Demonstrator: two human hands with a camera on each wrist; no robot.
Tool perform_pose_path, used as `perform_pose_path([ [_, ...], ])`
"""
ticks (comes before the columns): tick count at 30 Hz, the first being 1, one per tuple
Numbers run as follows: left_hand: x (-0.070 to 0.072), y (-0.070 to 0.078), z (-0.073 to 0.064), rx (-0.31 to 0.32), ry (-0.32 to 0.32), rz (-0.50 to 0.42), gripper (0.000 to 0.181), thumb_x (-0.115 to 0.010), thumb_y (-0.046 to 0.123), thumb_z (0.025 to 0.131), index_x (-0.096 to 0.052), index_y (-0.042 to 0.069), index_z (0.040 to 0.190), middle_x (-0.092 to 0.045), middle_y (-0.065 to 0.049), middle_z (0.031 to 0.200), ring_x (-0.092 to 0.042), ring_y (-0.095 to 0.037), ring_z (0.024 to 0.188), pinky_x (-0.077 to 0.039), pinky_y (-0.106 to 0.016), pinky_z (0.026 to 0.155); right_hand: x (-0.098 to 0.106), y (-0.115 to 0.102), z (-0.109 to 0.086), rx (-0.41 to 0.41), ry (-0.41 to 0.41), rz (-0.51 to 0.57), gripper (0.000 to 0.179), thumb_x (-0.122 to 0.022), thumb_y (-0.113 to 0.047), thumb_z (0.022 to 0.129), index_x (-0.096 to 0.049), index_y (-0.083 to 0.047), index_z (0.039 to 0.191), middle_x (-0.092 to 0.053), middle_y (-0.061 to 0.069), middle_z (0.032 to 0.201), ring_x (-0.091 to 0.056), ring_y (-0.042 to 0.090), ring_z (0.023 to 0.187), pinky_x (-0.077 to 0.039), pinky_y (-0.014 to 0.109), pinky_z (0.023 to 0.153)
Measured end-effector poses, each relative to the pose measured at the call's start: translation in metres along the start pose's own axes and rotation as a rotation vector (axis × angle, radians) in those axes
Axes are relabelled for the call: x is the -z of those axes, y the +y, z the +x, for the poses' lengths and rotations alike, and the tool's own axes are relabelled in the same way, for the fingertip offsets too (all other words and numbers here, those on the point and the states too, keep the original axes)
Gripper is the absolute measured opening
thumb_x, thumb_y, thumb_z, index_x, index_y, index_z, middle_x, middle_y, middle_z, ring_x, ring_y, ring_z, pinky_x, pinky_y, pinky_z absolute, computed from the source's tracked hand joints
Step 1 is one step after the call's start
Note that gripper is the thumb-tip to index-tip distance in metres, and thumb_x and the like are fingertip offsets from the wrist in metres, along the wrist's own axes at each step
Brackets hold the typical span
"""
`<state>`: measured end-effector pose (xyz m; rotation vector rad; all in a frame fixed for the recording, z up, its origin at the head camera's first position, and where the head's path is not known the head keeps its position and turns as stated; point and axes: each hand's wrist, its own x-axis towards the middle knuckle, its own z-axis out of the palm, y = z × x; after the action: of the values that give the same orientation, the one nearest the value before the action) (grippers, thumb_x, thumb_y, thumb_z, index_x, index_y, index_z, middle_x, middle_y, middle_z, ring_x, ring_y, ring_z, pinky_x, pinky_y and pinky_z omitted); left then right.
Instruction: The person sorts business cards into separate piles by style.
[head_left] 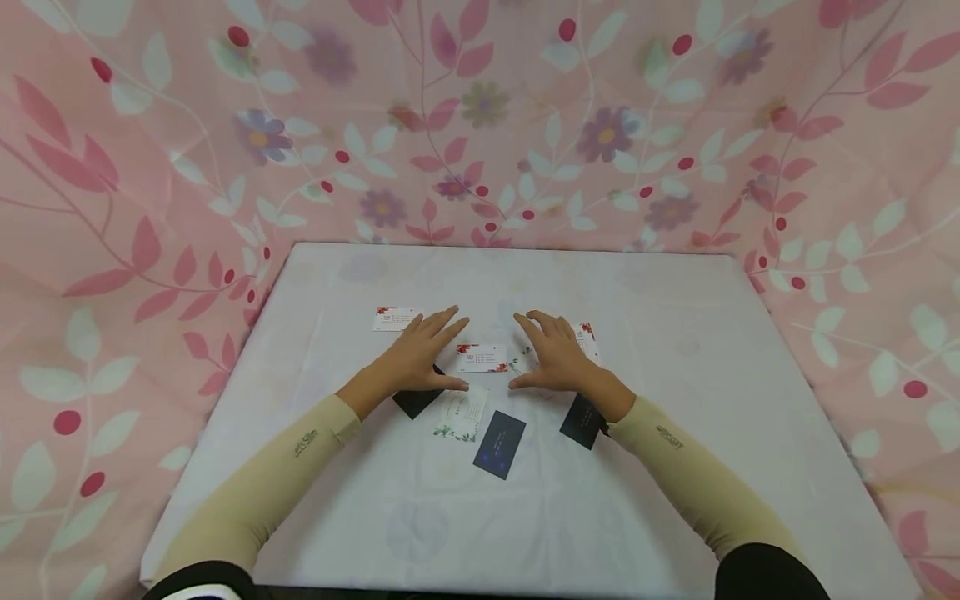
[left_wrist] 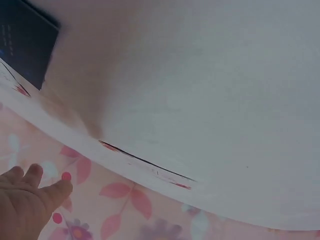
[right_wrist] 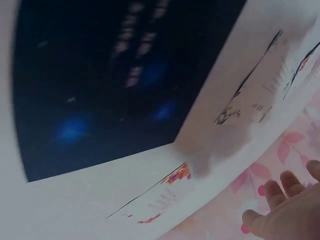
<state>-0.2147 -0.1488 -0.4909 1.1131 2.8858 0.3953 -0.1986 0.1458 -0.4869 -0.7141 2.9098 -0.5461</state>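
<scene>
Left hand and right hand are hovering either side of the middle red-flowered white business card.
Both hands are spreading their fingers and grasping nothing; the card is lying on the white tablecloth, rightward of the left hand and leftward of the right, about equally near each, its long axis running side to side. A leaf-printed white card and a dark blue card are lying nearer the person.
</scene>
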Motion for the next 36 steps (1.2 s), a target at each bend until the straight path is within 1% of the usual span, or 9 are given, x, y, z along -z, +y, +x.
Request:
perform_pose_path([
  [4, 0.0, -0.002, 0.013, 0.045, -0.036, -0.08, 0.101, -0.076, 0.065, 0.073, -0.038, 0.016, 0.153, -0.04, -0.012, 0.155, -0.041, -0.033, 0.141, -0.032, -0.056, 0.115, -0.003, -0.004, 0.012, 0.031, -0.014, 0.001, 0.102, -0.083, -0.055, 0.071, -0.038, -0.01, 0.151, -0.043, 0.014, 0.149, -0.037, 0.033, 0.14, -0.023, 0.056, 0.118],
  [8, -0.002, -0.003, 0.025, 0.082, -0.092, -0.09, 0.086, -0.078, 0.057, 0.077, -0.047, 0.017, 0.147, -0.052, -0.008, 0.145, -0.048, -0.029, 0.134, -0.037, -0.052, 0.112, -0.007, -0.007, 0.023, 0.041, -0.047, 0.029, 0.087, -0.083, -0.05, 0.075, -0.049, -0.01, 0.144, -0.051, 0.011, 0.142, -0.047, 0.031, 0.133, -0.036, 0.054, 0.11],
  [11, -0.005, -0.001, 0.035, 0.103, -0.137, -0.084, 0.078, -0.08, 0.052, 0.077, -0.053, 0.018, 0.142, -0.058, -0.005, 0.137, -0.054, -0.025, 0.126, -0.041, -0.05, 0.108, -0.009, -0.009, 0.029, 0.039, -0.071, 0.064, 0.079, -0.084, -0.045, 0.076, -0.052, -0.01, 0.14, -0.053, 0.011, 0.138, -0.049, 0.03, 0.13, -0.039, 0.053, 0.106],
  [14, -0.008, 0.001, 0.042, 0.114, -0.178, -0.079, 0.074, -0.081, 0.051, 0.076, -0.057, 0.018, 0.138, -0.062, -0.003, 0.131, -0.058, -0.022, 0.117, -0.046, -0.047, 0.103, -0.012, -0.013, 0.034, 0.033, -0.089, 0.081, 0.074, -0.084, -0.041, 0.076, -0.055, -0.01, 0.137, -0.054, 0.01, 0.135, -0.051, 0.029, 0.126, -0.04, 0.052, 0.106],
  [16, -0.01, 0.001, 0.043, 0.12, -0.196, -0.078, 0.073, -0.082, 0.051, 0.075, -0.059, 0.018, 0.136, -0.063, -0.002, 0.127, -0.059, -0.021, 0.112, -0.048, -0.044, 0.1, -0.014, -0.016, 0.036, 0.035, -0.098, 0.081, 0.072, -0.085, -0.039, 0.077, -0.056, -0.008, 0.135, -0.055, 0.011, 0.133, -0.052, 0.028, 0.125, -0.041, 0.051, 0.105],
  [19, -0.014, 0.002, 0.039, 0.118, -0.199, -0.087, 0.067, -0.083, 0.05, 0.075, -0.064, 0.018, 0.132, -0.064, -0.001, 0.124, -0.057, -0.02, 0.108, -0.049, -0.042, 0.097, -0.021, -0.018, 0.039, 0.034, -0.128, 0.074, 0.067, -0.084, -0.038, 0.077, -0.059, -0.009, 0.132, -0.057, 0.009, 0.13, -0.054, 0.025, 0.12, -0.043, 0.046, 0.104],
  [25, -0.019, 0.006, 0.032, 0.108, -0.211, -0.104, 0.059, -0.082, 0.047, 0.078, -0.068, 0.016, 0.126, -0.063, -0.002, 0.123, -0.055, -0.02, 0.11, -0.047, -0.043, 0.095, -0.025, -0.019, 0.04, 0.068, -0.187, 0.038, 0.056, -0.083, -0.039, 0.078, -0.065, -0.01, 0.124, -0.061, 0.008, 0.124, -0.054, 0.025, 0.112, -0.044, 0.044, 0.1],
  [33, -0.014, 0.005, 0.039, 0.106, -0.21, -0.105, 0.058, -0.083, 0.044, 0.077, -0.067, 0.017, 0.126, -0.062, -0.003, 0.121, -0.054, -0.02, 0.108, -0.045, -0.043, 0.093, -0.019, -0.018, 0.046, 0.017, -0.192, 0.048, 0.06, -0.084, -0.039, 0.077, -0.064, -0.008, 0.124, -0.061, 0.009, 0.117, -0.055, 0.024, 0.107, -0.044, 0.041, 0.098],
  [36, -0.013, 0.003, 0.041, 0.111, -0.221, -0.113, 0.058, -0.083, 0.044, 0.078, -0.066, 0.017, 0.126, -0.061, -0.003, 0.12, -0.053, -0.02, 0.108, -0.044, -0.043, 0.093, -0.018, -0.017, 0.048, 0.017, -0.191, 0.057, 0.06, -0.085, -0.039, 0.076, -0.065, -0.008, 0.123, -0.06, 0.009, 0.116, -0.053, 0.024, 0.104, -0.045, 0.04, 0.094],
])
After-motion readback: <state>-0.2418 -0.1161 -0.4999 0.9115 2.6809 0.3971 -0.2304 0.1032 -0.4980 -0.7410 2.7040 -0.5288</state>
